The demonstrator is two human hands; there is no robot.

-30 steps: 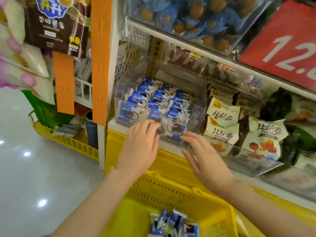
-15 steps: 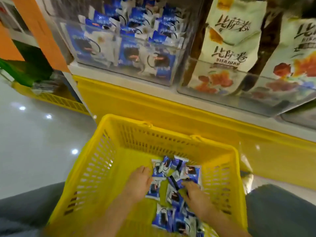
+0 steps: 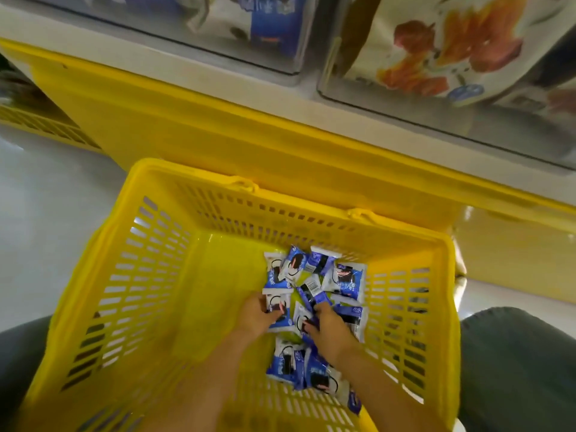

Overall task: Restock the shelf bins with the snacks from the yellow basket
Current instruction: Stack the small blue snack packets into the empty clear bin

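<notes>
Head view: a yellow basket [image 3: 131, 275] fills the lower frame, and blue-and-white snacks [image 3: 343, 277] are heaped on its floor, right of centre. The left hand [image 3: 255, 316] and right hand [image 3: 330, 325] are buried in the heap, with fingers [image 3: 269, 310] curled round packets. A clear bin [image 3: 268, 26] holding similar snacks is seen at the upper edge. Loosely bunched, slippery wrappers could be dropped during the lift or snagged on the slotted wall.

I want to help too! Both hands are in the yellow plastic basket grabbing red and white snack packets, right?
Nearly. The small snack packets are blue and white, not red and white. The head view shows the left hand and the right hand both in the yellow plastic basket, grabbing them.
</notes>
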